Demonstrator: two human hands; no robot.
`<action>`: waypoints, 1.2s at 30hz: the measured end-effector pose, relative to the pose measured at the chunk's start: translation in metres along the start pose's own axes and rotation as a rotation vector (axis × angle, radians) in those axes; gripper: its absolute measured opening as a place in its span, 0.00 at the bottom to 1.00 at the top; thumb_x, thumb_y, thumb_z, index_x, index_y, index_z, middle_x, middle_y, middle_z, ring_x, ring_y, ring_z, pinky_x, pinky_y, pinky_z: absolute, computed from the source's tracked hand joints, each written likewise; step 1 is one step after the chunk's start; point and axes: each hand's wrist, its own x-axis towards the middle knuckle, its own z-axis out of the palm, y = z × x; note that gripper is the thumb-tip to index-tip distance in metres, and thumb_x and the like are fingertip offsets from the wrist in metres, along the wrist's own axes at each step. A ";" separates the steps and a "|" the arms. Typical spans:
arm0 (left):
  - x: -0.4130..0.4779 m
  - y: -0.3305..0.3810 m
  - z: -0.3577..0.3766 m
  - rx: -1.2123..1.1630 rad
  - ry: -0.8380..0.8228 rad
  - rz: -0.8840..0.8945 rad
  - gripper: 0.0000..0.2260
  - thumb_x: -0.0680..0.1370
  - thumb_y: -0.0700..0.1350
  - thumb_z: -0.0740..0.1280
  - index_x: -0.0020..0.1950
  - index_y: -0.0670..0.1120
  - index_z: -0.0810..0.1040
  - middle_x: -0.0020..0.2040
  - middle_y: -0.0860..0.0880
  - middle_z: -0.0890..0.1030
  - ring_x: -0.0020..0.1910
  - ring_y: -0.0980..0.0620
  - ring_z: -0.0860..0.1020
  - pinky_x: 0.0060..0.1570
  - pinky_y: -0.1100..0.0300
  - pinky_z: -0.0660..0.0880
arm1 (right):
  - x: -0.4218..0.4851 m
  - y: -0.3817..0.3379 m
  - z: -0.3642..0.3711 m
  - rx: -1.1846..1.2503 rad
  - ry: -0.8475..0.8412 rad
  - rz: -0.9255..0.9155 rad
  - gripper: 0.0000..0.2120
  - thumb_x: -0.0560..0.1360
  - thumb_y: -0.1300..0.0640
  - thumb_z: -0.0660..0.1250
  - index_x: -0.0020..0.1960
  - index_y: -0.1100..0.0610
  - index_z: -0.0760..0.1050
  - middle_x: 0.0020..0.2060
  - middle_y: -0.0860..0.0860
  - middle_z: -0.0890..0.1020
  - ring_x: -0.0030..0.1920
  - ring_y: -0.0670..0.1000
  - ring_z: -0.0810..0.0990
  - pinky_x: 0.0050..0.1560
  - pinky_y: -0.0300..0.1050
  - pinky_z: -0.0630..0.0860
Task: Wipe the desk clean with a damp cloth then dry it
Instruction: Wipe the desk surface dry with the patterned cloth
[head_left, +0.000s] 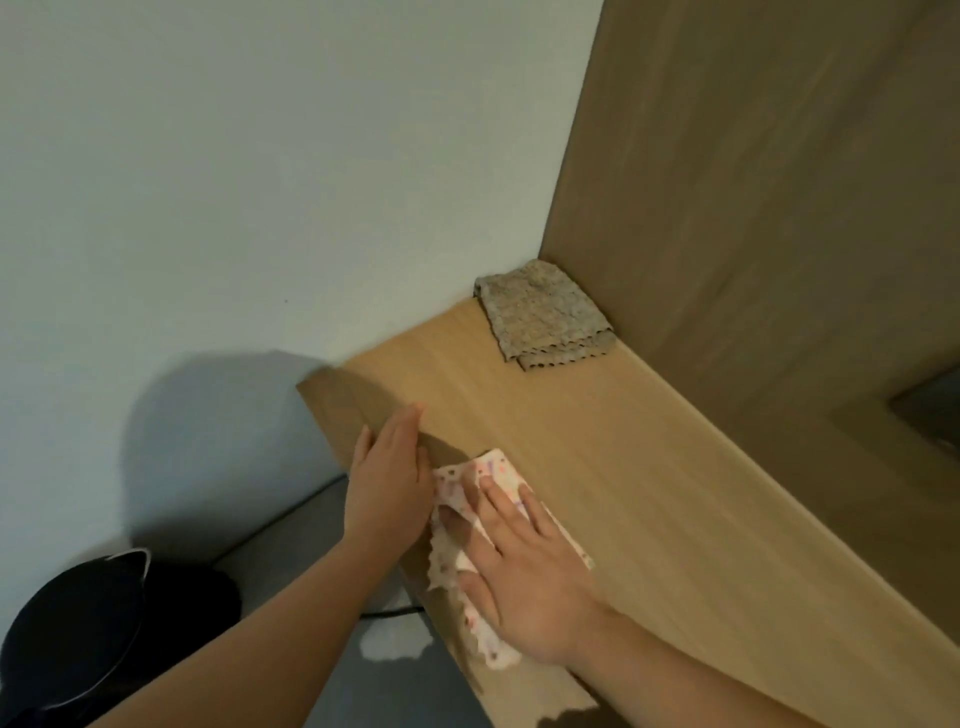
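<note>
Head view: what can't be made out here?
Patterned cloth: head view; the right hand flat on it covers most of it; damp or dry cannot be told.
Desk end edge: head view; partly behind the left hand, and blurred.
Black object, lower left: head view; cut off by the frame edge, unidentifiable.
Dark recess, right: head view; cut off by the frame edge.

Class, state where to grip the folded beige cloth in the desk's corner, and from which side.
Likely best: pinch the folded cloth at its near, layered edge, coming across the open desk: the wall and wooden panel block the far sides.
</note>
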 end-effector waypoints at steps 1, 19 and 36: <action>0.001 -0.001 0.005 0.081 -0.036 0.007 0.20 0.81 0.43 0.51 0.74 0.45 0.58 0.73 0.48 0.63 0.74 0.53 0.55 0.73 0.54 0.44 | 0.001 0.020 -0.001 -0.020 0.044 0.029 0.28 0.80 0.43 0.38 0.75 0.52 0.57 0.74 0.55 0.53 0.75 0.54 0.50 0.71 0.52 0.43; -0.005 -0.006 0.029 0.463 -0.074 0.079 0.33 0.74 0.57 0.31 0.76 0.46 0.50 0.77 0.49 0.51 0.75 0.51 0.44 0.71 0.49 0.39 | 0.065 0.134 -0.022 0.186 0.080 0.762 0.27 0.81 0.45 0.38 0.76 0.52 0.39 0.76 0.52 0.40 0.75 0.51 0.37 0.73 0.53 0.38; -0.007 0.000 0.027 0.575 -0.111 0.103 0.31 0.75 0.58 0.31 0.76 0.51 0.51 0.77 0.46 0.52 0.76 0.46 0.46 0.72 0.45 0.42 | -0.040 0.004 0.013 0.088 0.027 0.106 0.26 0.78 0.42 0.48 0.74 0.47 0.60 0.72 0.51 0.64 0.72 0.60 0.59 0.65 0.64 0.53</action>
